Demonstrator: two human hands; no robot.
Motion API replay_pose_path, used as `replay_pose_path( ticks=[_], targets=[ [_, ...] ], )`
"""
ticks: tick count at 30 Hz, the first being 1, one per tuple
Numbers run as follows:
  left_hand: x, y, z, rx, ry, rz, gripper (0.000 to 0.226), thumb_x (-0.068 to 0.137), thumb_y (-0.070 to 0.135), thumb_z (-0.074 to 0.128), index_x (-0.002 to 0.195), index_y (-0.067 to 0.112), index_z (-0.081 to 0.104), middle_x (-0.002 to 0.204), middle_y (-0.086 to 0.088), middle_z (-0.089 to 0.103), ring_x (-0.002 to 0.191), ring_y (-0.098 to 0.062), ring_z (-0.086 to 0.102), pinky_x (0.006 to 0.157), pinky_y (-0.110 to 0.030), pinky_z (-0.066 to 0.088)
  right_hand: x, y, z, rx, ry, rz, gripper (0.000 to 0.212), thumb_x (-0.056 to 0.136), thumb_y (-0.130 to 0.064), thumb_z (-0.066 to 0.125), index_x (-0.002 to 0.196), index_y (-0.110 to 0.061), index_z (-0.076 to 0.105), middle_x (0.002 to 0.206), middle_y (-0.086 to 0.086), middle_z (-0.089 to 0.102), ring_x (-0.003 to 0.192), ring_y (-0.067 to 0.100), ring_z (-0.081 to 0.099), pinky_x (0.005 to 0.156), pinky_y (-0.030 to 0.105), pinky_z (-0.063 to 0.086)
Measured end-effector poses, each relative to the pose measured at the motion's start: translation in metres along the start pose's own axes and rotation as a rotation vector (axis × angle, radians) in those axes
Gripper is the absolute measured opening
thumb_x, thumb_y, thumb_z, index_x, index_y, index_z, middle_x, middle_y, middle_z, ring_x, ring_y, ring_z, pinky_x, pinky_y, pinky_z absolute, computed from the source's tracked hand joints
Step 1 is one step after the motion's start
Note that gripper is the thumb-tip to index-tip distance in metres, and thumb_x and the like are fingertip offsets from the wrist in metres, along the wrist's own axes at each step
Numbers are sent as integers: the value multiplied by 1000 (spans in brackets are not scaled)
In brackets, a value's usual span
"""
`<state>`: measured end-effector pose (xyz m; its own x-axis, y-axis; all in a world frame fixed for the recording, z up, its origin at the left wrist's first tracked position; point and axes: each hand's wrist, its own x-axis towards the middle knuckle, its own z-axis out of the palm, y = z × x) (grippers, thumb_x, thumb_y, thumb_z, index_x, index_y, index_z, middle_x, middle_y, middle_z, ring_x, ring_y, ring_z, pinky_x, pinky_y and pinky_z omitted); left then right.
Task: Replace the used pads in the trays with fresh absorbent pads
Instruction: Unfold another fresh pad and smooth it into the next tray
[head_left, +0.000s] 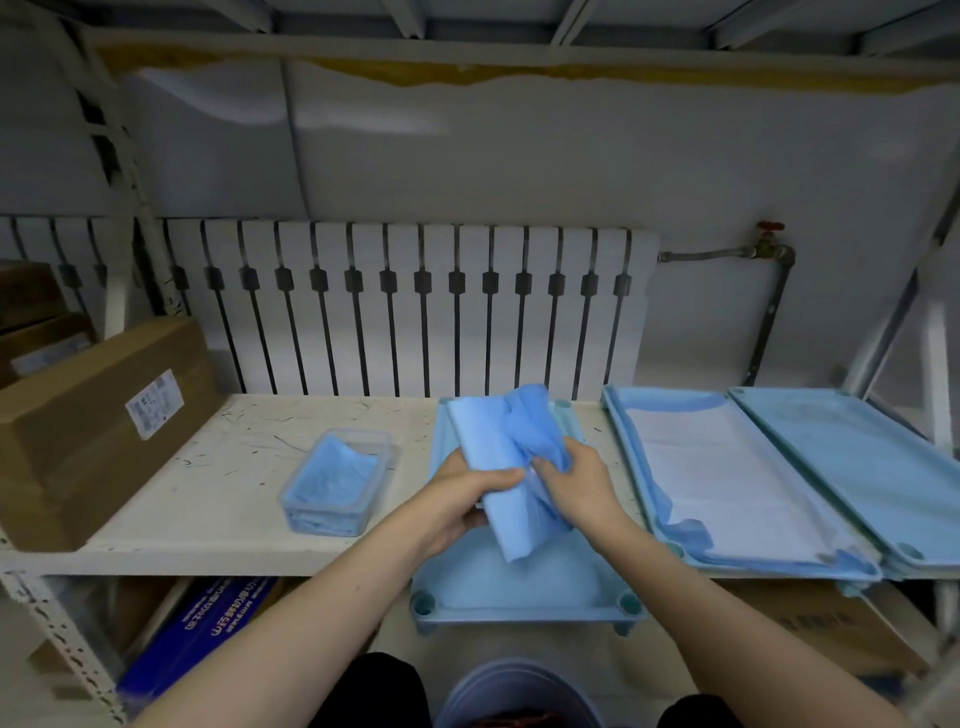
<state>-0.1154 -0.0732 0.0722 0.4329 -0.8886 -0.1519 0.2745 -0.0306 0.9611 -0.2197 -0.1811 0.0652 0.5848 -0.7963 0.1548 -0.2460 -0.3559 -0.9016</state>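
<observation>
Both hands work one folded blue absorbent pad (498, 467) above the middle tray (519, 587), which overhangs the front edge of the shelf (218, 499). The left hand (467, 493) is clamped around the folded pad's near part, while the right hand (576, 483) pinches a crumpled layer, probably to peel it open before it is laid flat. Toward the shelf's right end, another tray (644, 499) already holds a spread pad. A clear tub (337, 483) of folded blue pads sits left of the middle tray, within reach.
</observation>
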Motion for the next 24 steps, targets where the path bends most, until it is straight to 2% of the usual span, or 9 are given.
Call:
replay_pose_path(
  ticks=[3,7,9,11,13,16,20,22,24],
  targets=[
    [5,2,-9,-161,179,16,34,83,-11,55,113,4,59,102,-12,70,91,-28,67,80,-39,55,12,2,-18,174,18,100,16,90,-9,54,96,4,63,88,11,64,78,24,60,69,32,47],
    [11,-2,-27,10,365,-17,37,83,-1,62,119,-1,53,117,-19,64,87,-26,64,72,-32,52,19,10,-37,306,10,217,15,93,-9,52,105,-12,61,96,9,66,84,26,63,72,36,52],
    [13,-5,-26,197,480,-53,51,84,7,65,130,6,42,123,-15,56,94,-25,57,80,-34,49,18,9,-38,322,-41,219,18,93,-9,51,106,-11,63,99,13,68,90,31,65,79,41,53],
    [10,-4,-19,311,416,-65,57,88,25,64,137,14,37,125,-5,52,107,-22,52,91,-35,43,17,6,-34,324,-120,198,17,92,-7,51,102,-10,64,96,14,69,87,31,65,78,40,52],
    [7,-1,-12,163,156,-99,46,90,41,59,129,19,51,119,-1,61,111,-21,58,93,-37,47,16,0,-27,322,-180,172,16,90,-3,49,92,-9,64,87,13,67,80,28,63,72,37,50],
    [10,-8,-12,56,6,-76,43,86,32,68,124,16,58,109,-4,71,102,-23,67,85,-38,54,13,-7,-18,348,-253,140,21,87,5,46,79,-9,60,70,6,64,65,20,61,62,28,48],
    [14,-14,-30,98,335,-108,38,84,-8,52,121,1,52,100,-15,67,88,-32,64,78,-39,53,15,-12,-29,419,-241,132,25,90,0,49,69,-11,54,61,1,62,62,19,59,61,29,47],
    [15,-16,-43,172,501,-99,38,83,-12,44,117,0,52,97,-15,62,86,-31,59,77,-36,48,26,-2,-40,396,-121,138,11,90,-8,54,86,-11,64,81,7,68,76,24,63,74,37,50],
    [16,-14,-57,291,618,-45,39,85,-9,41,121,4,49,109,-15,58,91,-29,52,77,-35,42,32,17,-50,237,3,185,12,88,-7,55,95,-9,64,88,12,65,81,28,61,75,40,50]
  ],
)
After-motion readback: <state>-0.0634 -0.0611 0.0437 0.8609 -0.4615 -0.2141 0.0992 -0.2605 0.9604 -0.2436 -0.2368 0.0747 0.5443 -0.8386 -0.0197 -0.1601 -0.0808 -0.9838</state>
